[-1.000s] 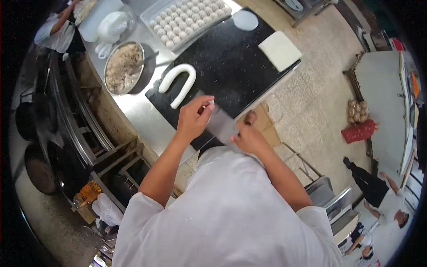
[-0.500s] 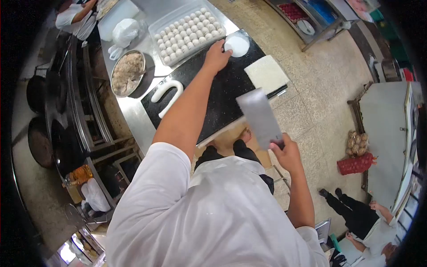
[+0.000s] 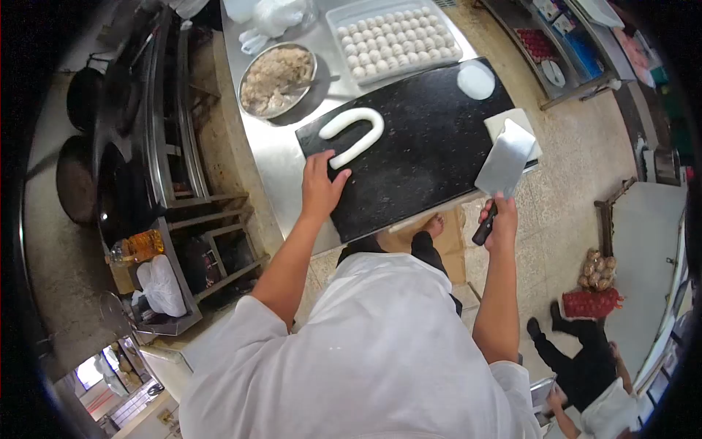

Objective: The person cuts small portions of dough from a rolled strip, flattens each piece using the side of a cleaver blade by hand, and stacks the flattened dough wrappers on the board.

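My left hand (image 3: 320,189) is at the near end of a U-shaped white dough rope (image 3: 365,146), thumb and fingers apart around its tip. Whether the fingertips touch the dough, I cannot tell. The rope lies on the left part of a black board (image 3: 417,157). A broad cleaver (image 3: 507,161) is in my right hand (image 3: 502,225), fingers wrapped about its black handle. Its blade points away from me, above the board's right edge and partly over a folded white cloth (image 3: 504,126). At the board's far right corner lies a flat, round white dough piece (image 3: 476,80).
Beyond the board is a plastic tray (image 3: 338,58) with rows of white dough balls. A metal bowl of filling (image 3: 276,79) and a white plastic bag (image 3: 281,16) stand on the steel table (image 3: 274,175). Woks (image 3: 77,179) are at left; another person (image 3: 585,366) is at lower right.
My left hand has moved from the round dough piece back to the rope's near end. The cleaver has shifted right and its blade has turned. The view has shifted too.
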Tool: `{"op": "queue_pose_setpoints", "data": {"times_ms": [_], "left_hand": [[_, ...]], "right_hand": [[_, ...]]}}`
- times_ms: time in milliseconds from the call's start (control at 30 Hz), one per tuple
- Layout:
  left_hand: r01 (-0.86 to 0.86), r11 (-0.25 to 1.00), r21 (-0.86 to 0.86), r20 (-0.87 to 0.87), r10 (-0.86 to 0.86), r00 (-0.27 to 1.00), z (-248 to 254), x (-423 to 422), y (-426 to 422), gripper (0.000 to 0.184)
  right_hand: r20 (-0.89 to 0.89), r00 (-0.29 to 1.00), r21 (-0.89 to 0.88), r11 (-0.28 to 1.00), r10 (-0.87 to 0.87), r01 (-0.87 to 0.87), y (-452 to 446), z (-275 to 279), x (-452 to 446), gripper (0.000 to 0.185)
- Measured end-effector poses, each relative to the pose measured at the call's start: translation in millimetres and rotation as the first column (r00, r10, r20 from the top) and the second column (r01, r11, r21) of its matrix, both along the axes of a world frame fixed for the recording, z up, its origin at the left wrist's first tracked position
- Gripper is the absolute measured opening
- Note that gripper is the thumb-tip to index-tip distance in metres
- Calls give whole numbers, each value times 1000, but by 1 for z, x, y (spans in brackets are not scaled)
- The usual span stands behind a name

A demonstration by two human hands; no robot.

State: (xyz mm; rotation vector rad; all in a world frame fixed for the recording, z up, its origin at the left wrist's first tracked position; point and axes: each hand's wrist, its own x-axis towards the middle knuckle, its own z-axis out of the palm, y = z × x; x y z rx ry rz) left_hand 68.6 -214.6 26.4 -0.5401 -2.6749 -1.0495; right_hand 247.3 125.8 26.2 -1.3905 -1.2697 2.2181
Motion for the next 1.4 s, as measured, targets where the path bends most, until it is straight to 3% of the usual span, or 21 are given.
{"op": "queue_pose_setpoints", "data": {"times_ms": [33, 133, 167, 233, 267, 333, 433, 467, 567, 700, 767, 800, 867, 900, 967, 1033, 1100, 1167, 1233, 1300, 1400], "left_hand": [[-3, 1000, 18, 19, 3, 1000, -6, -11, -7, 31], [269, 963, -6, 53, -269, 962, -12, -33, -21, 27], [263, 965, 24, 75, -264, 962, -14, -33, -25, 27], [320, 944, 81, 84, -326, 941, -12, -38, -33, 26], [330, 939, 100, 80, -339, 937, -6, -37, -38, 24], [353, 932, 83, 29, -357, 934, -9, -34, -50, 24], [363, 930, 53, 16, -364, 931, -14, -33, -63, 24], [358, 933, 43, 50, -360, 932, -15, -32, -65, 25], [353, 930, 102, 230, -367, 901, 3, -34, -65, 22], [297, 944, 146, 167, -319, 933, 7, -36, -63, 23], [411, 854, -319, 302, -320, 898, 31, -29, -58, 24], [538, 685, -491, 257, -476, 841, 19, -21, -50, 33], [643, 607, -467, 222, -623, 750, 2, 6, -32, 31], [742, 506, -440, 182, -759, 626, -2, 14, -18, 34], [700, 522, -487, 73, -775, 628, -9, 21, 14, 41], [668, 533, -518, -22, -790, 613, -10, 25, 44, 53], [748, 401, -528, 206, -794, 572, -4, 18, 72, 68], [743, 403, -535, 182, -803, 567, -9, 14, 90, 70], [769, 374, -519, 197, -823, 533, -5, 7, 103, 69], [753, 336, -565, 208, -826, 524, -2, 10, 105, 71], [792, 356, -497, 261, -809, 527, -9, 3, 107, 73]], "right_hand": [[19, 1000, 18, 1000, 3, -3, -20, 13, 4, 11], [254, 911, 270, 881, 325, -389, -83, 45, 13, 12], [368, 848, 415, 749, 381, -517, -106, 56, 14, 12], [582, 641, 589, 285, 501, -757, -143, 82, 2, 12], [588, 643, 593, 280, 490, -755, -162, 89, -6, 12], [707, 518, 641, -127, 482, -757, -197, 98, -20, 10], [827, 308, 451, -228, 471, -863, -230, 88, -41, 12], [804, 326, 487, -237, 497, -840, -231, 76, -42, 12], [781, 330, 480, -171, 530, -860, -224, 72, -34, 14], [740, 425, 517, -37, 522, -855, -199, 70, 16, 14], [617, 542, 516, 226, 571, -826, -188, 67, 49, 17], [611, 547, 524, 226, 572, -822, -182, 64, 65, 17], [509, 731, 554, 477, 455, -682, -172, 62, 96, 22], [496, 741, 561, 485, 452, -671, -162, 64, 104, 22], [406, 844, 525, 666, 350, -529, -140, 78, 120, 28], [354, 896, 567, 700, 268, -434, -107, 97, 118, 29], [165, 977, 659, 723, 133, -209, -72, 92, 89, 31], [-36, 998, 726, 688, 59, -15, -32, 71, 37, 34], [4, 1000, 641, 767, 10, -10, 6, 29, -9, 32], [126, 992, 108, 994, -19, 5, 25, -2, -33, 29], [121, 993, 138, 990, 12, -29, 15, -4, -25, 25]]}}
